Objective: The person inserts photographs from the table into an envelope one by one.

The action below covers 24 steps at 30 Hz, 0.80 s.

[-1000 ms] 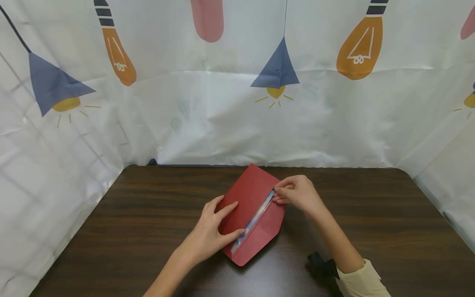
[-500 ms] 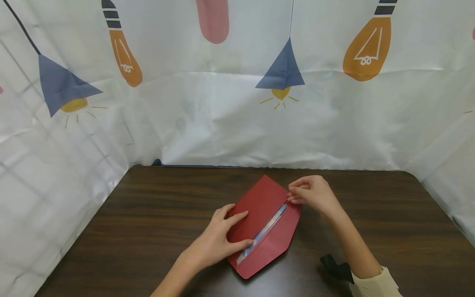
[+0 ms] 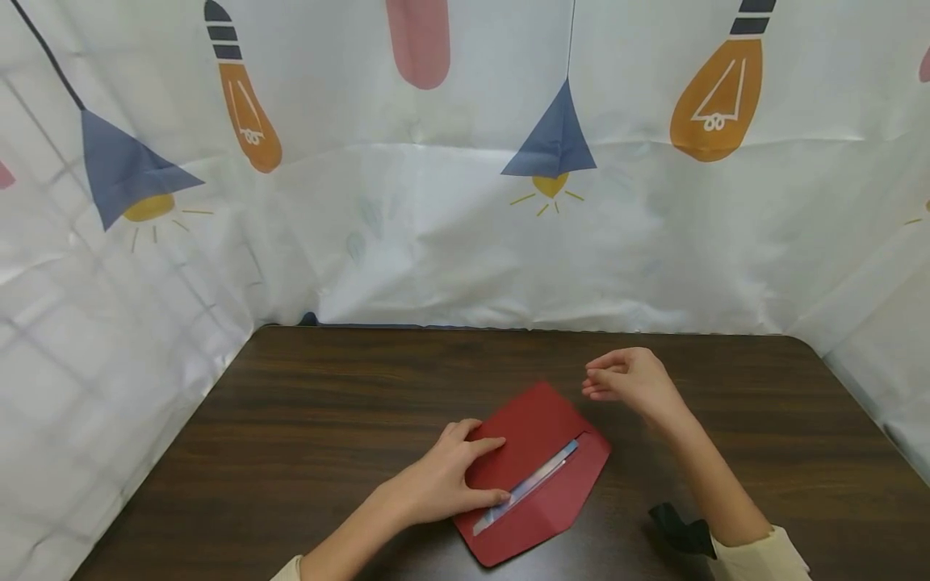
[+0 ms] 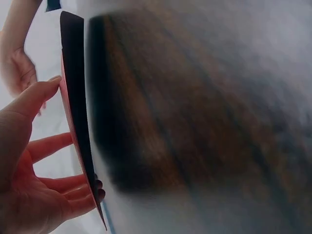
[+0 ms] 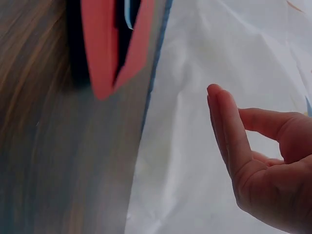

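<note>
My left hand (image 3: 452, 478) grips a red envelope (image 3: 534, 428) by its left side, thumb over the open slit and fingers on the panel. In the left wrist view some fingertips (image 4: 101, 194) reach round the far edge of the envelope (image 4: 67, 97), whose other side looks dark. Blue-and-white slips of paper (image 3: 534, 484) show inside the slit. Beyond the envelope's right corner, my right hand (image 3: 634, 381) hovers apart from it, with nothing in its fingers. The right wrist view shows that hand (image 5: 263, 161) with fairly straight fingers, thumb close to them.
A dark wood-grain table (image 3: 305, 420) lies under both hands. Behind it hangs a white curtain (image 3: 465, 242) printed with lamps and bulbs. By the right cuff there is a black strap-like piece (image 3: 679, 531).
My right hand has let go of the envelope's right corner and drawn away from it. With my left hand on it, the envelope has shifted right and nearer to me.
</note>
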Each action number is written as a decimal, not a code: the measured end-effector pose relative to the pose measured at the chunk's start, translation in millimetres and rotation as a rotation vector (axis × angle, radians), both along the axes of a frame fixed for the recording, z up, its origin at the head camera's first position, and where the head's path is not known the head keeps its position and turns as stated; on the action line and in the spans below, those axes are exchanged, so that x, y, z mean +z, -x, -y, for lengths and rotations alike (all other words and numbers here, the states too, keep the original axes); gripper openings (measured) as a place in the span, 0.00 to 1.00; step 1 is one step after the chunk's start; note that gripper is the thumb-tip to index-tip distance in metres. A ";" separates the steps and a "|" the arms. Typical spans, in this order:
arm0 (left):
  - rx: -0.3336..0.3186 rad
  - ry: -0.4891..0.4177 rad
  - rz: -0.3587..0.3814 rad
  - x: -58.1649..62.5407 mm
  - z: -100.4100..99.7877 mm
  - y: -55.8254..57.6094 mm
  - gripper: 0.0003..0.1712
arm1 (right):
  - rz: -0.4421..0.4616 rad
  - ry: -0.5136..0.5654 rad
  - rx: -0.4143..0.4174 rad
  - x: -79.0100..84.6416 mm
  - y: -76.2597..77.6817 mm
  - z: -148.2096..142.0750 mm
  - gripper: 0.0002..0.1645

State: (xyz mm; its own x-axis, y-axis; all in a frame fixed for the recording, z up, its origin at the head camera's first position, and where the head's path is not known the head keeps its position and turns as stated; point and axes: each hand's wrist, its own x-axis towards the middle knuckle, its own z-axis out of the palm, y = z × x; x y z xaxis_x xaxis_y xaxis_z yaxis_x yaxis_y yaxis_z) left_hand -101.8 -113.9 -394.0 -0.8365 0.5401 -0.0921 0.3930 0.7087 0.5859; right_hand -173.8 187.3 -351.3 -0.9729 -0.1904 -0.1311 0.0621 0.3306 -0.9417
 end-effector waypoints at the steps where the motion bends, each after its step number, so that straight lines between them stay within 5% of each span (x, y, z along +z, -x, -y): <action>1: -0.009 0.007 -0.001 -0.6 -1.2 0.2 0.41 | -0.001 -0.001 0.001 -0.7 -0.2 -2.0 0.20; 7: -0.034 0.039 -0.045 -5.5 -7.1 -0.3 0.40 | 0.011 0.014 -0.016 -5.6 -1.4 -11.6 0.20; 17: -0.068 0.153 -0.235 -15.3 -9.8 -4.4 0.41 | -0.051 -0.077 -0.057 -13.6 -3.9 -24.1 0.19; 24: -0.064 0.174 -0.203 -7.5 -6.5 -3.8 0.42 | -0.114 -0.167 -0.066 -12.3 -9.3 -29.2 0.18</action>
